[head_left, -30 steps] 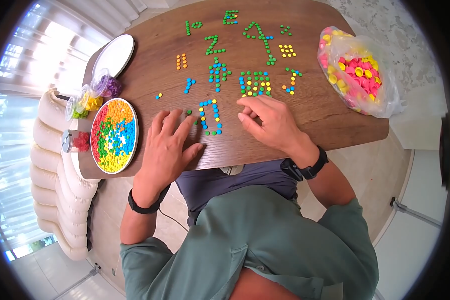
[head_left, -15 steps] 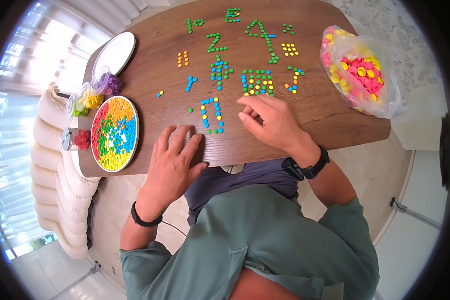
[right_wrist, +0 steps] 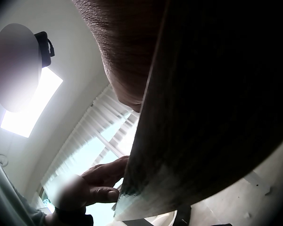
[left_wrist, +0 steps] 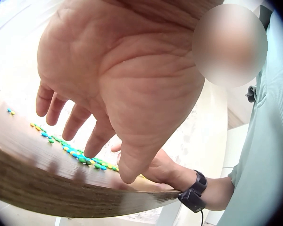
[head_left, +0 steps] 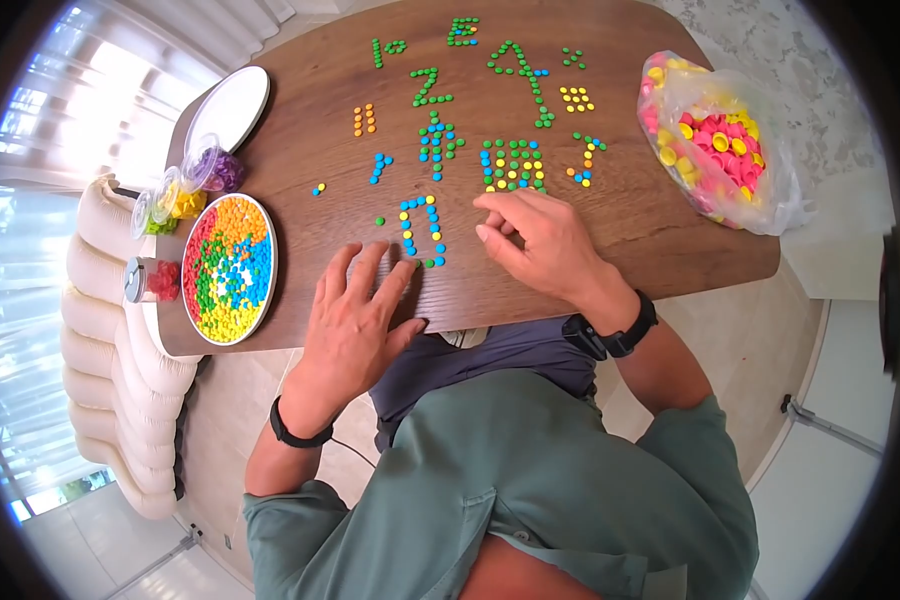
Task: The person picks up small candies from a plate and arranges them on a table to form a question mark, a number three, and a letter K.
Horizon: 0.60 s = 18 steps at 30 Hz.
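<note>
My left hand point(head_left: 355, 315) is spread low over the table's near edge, palm down. Its index fingertip is right at the lower left corner of a rectangular outline point(head_left: 406, 234) of blue, yellow and green button-shaped candies, hiding part of that corner. A single loose green candy point(head_left: 380, 221) lies left of the outline. My right hand point(head_left: 542, 245) rests on the table right of the outline, fingers loosely curled, nothing seen in it. Just beyond it is a green, yellow and blue candy grid point(head_left: 512, 166). In the left wrist view the left palm point(left_wrist: 127, 70) shows no candy.
Further candy figures, such as a green Z point(head_left: 430, 87) and a green 4 point(head_left: 515, 65), cover the far table. At left stand a plate of sorted candies point(head_left: 273, 270), a white plate point(head_left: 228, 105) and small tubs point(head_left: 185, 205). A plastic bag point(head_left: 780, 190) of pink and yellow pieces lies right.
My left hand drew back toward the near edge, then shifted right to the outline's lower corner. One of two loose green candies is no longer visible. My right hand stayed put.
</note>
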{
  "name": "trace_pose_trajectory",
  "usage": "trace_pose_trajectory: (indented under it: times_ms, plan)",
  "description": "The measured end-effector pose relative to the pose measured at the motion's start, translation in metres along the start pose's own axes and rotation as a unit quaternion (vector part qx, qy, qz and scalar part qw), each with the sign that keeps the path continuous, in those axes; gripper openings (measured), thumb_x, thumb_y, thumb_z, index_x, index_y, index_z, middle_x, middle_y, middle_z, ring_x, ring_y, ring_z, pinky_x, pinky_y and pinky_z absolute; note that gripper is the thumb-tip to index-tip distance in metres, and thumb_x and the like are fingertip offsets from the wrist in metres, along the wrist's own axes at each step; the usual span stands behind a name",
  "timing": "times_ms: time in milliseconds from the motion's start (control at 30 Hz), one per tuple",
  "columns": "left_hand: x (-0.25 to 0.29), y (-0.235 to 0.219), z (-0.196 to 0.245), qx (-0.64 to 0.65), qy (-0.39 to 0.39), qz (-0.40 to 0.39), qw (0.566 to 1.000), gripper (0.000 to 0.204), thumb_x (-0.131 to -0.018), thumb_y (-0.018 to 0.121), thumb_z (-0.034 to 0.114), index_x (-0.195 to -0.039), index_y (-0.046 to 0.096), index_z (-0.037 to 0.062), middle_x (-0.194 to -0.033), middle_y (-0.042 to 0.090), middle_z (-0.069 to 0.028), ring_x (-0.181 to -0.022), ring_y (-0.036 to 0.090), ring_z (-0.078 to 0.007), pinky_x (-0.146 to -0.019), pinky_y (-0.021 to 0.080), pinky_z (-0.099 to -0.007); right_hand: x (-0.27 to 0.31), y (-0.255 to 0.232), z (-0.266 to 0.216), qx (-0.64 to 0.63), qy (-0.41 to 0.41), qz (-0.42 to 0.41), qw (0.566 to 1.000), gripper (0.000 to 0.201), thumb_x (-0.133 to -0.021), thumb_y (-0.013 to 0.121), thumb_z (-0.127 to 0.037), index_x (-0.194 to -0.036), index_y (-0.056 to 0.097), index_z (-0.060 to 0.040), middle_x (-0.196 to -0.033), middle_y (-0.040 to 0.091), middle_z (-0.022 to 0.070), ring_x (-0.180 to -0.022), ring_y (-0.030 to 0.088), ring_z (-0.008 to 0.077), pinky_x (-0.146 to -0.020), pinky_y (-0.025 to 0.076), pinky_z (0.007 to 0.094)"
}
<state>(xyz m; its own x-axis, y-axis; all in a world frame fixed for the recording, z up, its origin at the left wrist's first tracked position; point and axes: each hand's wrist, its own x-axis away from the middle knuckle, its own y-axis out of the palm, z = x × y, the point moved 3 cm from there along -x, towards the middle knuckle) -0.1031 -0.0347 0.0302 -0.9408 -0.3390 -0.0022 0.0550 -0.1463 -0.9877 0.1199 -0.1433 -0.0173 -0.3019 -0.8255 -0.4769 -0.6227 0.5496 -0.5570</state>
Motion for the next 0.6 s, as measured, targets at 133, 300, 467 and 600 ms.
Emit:
trace_pose_trajectory:
  times_ms: [133, 300, 467, 600]
  plan:
    - [-0.0015, 0.0005, 0.0013, 0.005, 0.008, -0.005, 1.000, 0.065, -0.082, 0.083, 0.026, -0.141, 0.058, 0.0140, -0.146, 0.047, -0.0140, -0.139, 0.040, -0.0425, -0.111, 0.041, -0.0528, -0.0003, 0.0000, 0.0000, -0.002, 0.000, -0.003, 1.000, 0.025, -0.090, 0.074, -0.014, -0.112, 0.068, -0.0043, -0.086, 0.071, 0.0086, -0.078, 0.070, 0.0288, -0.070, 0.056, 0.0410]
    - [-0.0039, -0.0002, 0.0039, 0.009, 0.011, -0.005, 1.000, 0.064, -0.082, 0.083, 0.026, -0.140, 0.058, 0.0141, -0.146, 0.047, -0.0139, -0.139, 0.040, -0.0426, -0.111, 0.040, -0.0527, -0.0007, -0.0017, -0.0016, 0.003, -0.006, -0.001, 1.000, 0.025, -0.090, 0.074, -0.014, -0.112, 0.067, -0.0044, -0.085, 0.071, 0.0086, -0.078, 0.070, 0.0289, -0.069, 0.055, 0.0409]
    - [-0.0045, -0.0010, 0.0083, 0.010, 0.026, -0.007, 1.000, 0.063, -0.083, 0.082, 0.027, -0.140, 0.059, 0.0149, -0.147, 0.047, -0.0140, -0.139, 0.040, -0.0424, -0.111, 0.040, -0.0526, -0.0011, -0.0017, -0.0015, 0.003, -0.002, -0.003, 1.000, 0.025, -0.090, 0.073, -0.014, -0.113, 0.067, -0.0043, -0.085, 0.071, 0.0086, -0.078, 0.070, 0.0290, -0.069, 0.055, 0.0412]
    - [-0.0054, 0.0021, 0.0078, 0.007, 0.023, -0.011, 1.000, 0.063, -0.084, 0.082, 0.028, -0.140, 0.059, 0.0149, -0.148, 0.046, -0.0143, -0.139, 0.040, -0.0426, -0.111, 0.040, -0.0529, -0.0010, -0.0014, -0.0010, 0.002, -0.004, -0.003, 1.000, 0.025, -0.090, 0.073, -0.014, -0.113, 0.067, -0.0043, -0.085, 0.071, 0.0086, -0.077, 0.070, 0.0289, -0.068, 0.055, 0.0414]
